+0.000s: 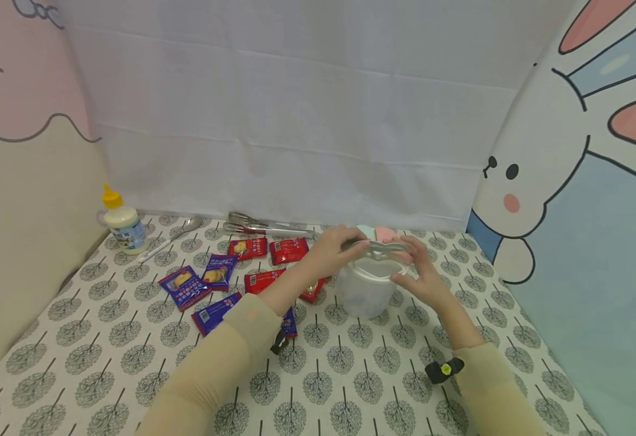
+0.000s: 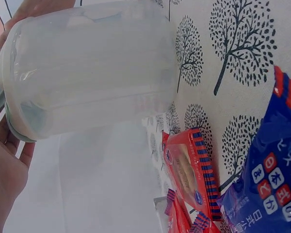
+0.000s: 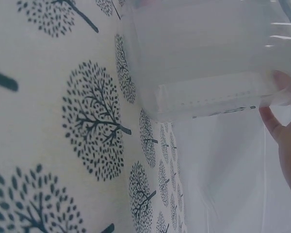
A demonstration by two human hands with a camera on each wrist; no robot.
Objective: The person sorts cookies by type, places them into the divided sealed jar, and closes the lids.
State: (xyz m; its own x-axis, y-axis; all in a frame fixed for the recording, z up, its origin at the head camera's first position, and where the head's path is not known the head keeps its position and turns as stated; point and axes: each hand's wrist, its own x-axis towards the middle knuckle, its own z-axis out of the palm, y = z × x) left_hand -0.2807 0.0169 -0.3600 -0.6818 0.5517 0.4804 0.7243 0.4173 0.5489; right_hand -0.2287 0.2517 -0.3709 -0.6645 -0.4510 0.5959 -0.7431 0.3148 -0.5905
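A translucent plastic canister (image 1: 362,298) stands upright on the cloth, also filling much of the left wrist view as a cloudy cylinder (image 2: 97,68). Over its mouth is a grey-green lid (image 1: 387,248), tilted up so that part of the white rim shows below it. My left hand (image 1: 333,247) grips the lid from the left side, fingers bent over its edge. From the right, my right hand (image 1: 422,275) holds the canister's rim, thumb at the front and fingers further back. The right wrist view shows its fingertips (image 3: 269,119) at the canister's upper edge.
Red snack packets (image 1: 248,248) and blue snack packets (image 1: 184,287) lie scattered left of the canister. Metal tongs (image 1: 268,229), a spoon (image 1: 170,239) and a yellow-capped bottle (image 1: 127,227) are farther back. Something pink (image 1: 385,234) stands behind the canister, before the white backdrop (image 1: 296,121).
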